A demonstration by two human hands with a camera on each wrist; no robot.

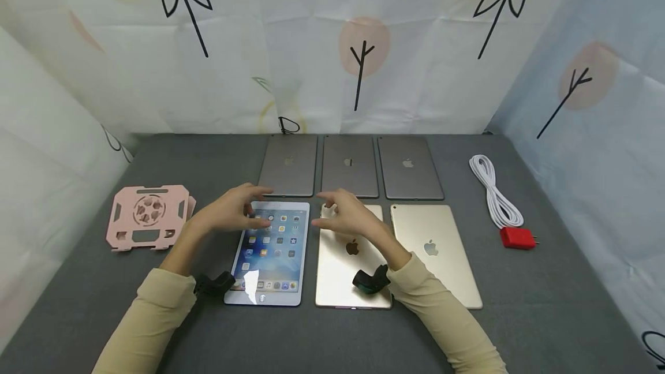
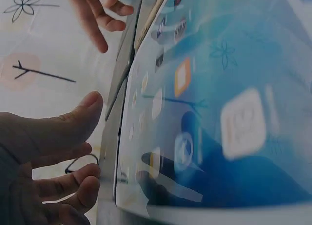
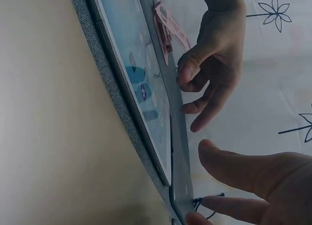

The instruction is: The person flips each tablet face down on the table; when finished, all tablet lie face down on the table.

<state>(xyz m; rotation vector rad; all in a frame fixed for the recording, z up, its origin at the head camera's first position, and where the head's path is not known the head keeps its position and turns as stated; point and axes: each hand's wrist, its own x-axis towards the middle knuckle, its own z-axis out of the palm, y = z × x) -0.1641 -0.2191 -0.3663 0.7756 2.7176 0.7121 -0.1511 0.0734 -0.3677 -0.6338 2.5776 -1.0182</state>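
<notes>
A white-framed tablet with its screen lit [image 1: 275, 255] lies face up on the grey table. My left hand [image 1: 232, 210] hovers over its upper left part, thumb and fingers spread apart, holding nothing. Just right of that tablet, my right hand [image 1: 347, 212] is above the upper part of a gold tablet [image 1: 332, 270] lying back up, its fingers also parted around nothing. The two hands face each other. In the left wrist view, the left hand [image 2: 58, 152] shows loosely bent fingers beside the lit screen [image 2: 219, 112]. The right hand [image 3: 253, 181] appears similarly relaxed in the right wrist view.
Another gold tablet [image 1: 441, 253] lies to the right. Three grey tablets, left [image 1: 288, 175], middle [image 1: 349, 175] and right [image 1: 411, 178], line the back. A pink cut-out plate stack [image 1: 127, 209] sits at left; a white cable [image 1: 490, 186] and red plug [image 1: 517, 238] at right.
</notes>
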